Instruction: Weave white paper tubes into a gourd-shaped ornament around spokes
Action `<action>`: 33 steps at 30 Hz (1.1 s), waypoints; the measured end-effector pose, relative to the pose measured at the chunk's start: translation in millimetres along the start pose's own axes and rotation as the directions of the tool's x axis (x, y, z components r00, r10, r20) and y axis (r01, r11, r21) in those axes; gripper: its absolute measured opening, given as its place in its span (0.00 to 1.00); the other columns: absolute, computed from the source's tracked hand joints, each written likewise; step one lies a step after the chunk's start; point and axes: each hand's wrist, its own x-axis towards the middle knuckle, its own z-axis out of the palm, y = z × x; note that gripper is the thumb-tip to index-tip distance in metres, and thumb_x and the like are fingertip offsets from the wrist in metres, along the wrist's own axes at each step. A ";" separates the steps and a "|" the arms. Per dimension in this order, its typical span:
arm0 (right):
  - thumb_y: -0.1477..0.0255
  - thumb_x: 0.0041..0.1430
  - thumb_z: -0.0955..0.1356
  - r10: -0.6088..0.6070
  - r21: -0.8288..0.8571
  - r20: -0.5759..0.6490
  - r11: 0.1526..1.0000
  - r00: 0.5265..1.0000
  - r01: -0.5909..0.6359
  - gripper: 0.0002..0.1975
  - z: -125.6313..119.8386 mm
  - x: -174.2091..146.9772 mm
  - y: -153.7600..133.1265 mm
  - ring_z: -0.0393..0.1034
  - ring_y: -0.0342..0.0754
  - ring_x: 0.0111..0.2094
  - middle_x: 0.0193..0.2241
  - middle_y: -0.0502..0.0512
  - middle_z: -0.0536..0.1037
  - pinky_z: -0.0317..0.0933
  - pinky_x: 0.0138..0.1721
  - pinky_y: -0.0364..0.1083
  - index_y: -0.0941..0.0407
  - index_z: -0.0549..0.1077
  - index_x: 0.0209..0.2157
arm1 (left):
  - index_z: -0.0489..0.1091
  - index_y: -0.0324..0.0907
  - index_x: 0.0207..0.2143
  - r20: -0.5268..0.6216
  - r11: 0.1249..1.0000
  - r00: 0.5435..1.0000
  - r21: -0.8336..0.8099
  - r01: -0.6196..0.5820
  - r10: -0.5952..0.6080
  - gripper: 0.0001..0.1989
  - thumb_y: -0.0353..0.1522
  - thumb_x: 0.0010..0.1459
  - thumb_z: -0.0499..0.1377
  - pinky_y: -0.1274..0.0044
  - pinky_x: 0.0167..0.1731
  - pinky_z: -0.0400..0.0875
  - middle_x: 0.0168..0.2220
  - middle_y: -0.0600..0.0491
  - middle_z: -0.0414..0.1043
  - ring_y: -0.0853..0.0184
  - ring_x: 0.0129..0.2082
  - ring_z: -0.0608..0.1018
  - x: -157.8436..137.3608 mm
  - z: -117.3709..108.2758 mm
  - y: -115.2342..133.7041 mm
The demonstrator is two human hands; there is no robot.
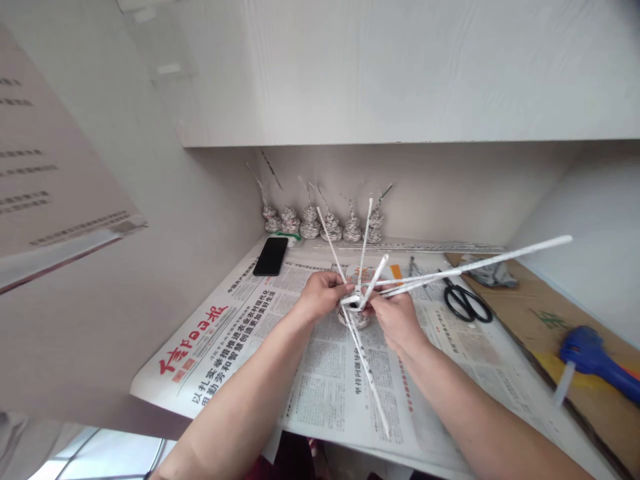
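A small woven piece of rolled paper (354, 316) stands on the newspaper, with several white paper sticks (367, 360) fanning out from its top. My left hand (324, 293) pinches the left side of its rim, thumb and fingers closed at the base of the sticks. On the right side, my right hand (395, 312) has its fingers closed around the base of a paper stick. A dark opening shows at the top between both hands. The fingertips of the right hand are partly hidden by the sticks.
Several finished-looking gourd-shaped paper weavings (331, 227) line the back wall. A black phone (271, 257) lies at left on the newspaper (235, 347). Black scissors (467, 301) lie at right, near a blue glue gun (595, 357) on cardboard (545, 307). A white cabinet (400, 73) overhangs the desk.
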 end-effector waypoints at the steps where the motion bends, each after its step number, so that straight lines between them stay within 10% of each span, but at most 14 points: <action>1: 0.67 0.40 0.75 0.011 -0.004 -0.017 1.000 1.000 -0.011 0.12 0.1 0.1 -0.3 0.66 0.42 0.17 0.18 0.50 0.75 0.61 0.18 0.41 0.59 0.75 0.26 | 0.70 0.37 0.21 0.005 0.999 1.000 -0.039 0.024 -0.024 0.14 0.39 0.41 0.67 0.81 0.20 0.58 0.17 0.57 0.67 0.75 0.17 0.65 -0.5 1.1 0.2; 11: 0.69 0.38 0.75 -0.017 0.016 -0.010 1.000 1.000 0.017 0.11 -2.0 3.1 2.7 0.63 0.41 0.16 0.16 0.48 0.73 0.58 0.16 0.41 0.59 0.76 0.26 | 0.70 0.37 0.22 0.021 0.995 0.996 -0.055 0.086 -0.085 0.18 0.43 0.40 0.68 0.79 0.20 0.62 0.19 0.56 0.68 0.73 0.18 0.68 -1.4 1.7 3.9; 21: 0.70 0.39 0.75 -0.032 0.068 0.047 0.997 0.998 0.028 0.10 -0.3 -0.5 2.1 0.67 0.43 0.21 0.20 0.49 0.75 0.62 0.23 0.42 0.58 0.74 0.23 | 0.68 0.39 0.20 -0.101 0.935 0.981 0.332 -0.124 0.166 0.10 0.36 0.49 0.60 0.80 0.22 0.57 0.18 0.57 0.64 0.73 0.20 0.64 -1.3 8.1 -2.0; 33: 0.65 0.38 0.76 0.002 -0.095 0.026 0.995 1.000 0.000 0.14 -1.4 0.7 -2.1 0.63 0.42 0.13 0.14 0.46 0.72 0.58 0.14 0.42 0.58 0.73 0.25 | 0.70 0.38 0.24 -0.153 0.983 0.974 0.096 -0.154 0.167 0.12 0.39 0.48 0.64 0.81 0.22 0.61 0.21 0.55 0.70 0.73 0.21 0.68 1.3 9.2 -3.2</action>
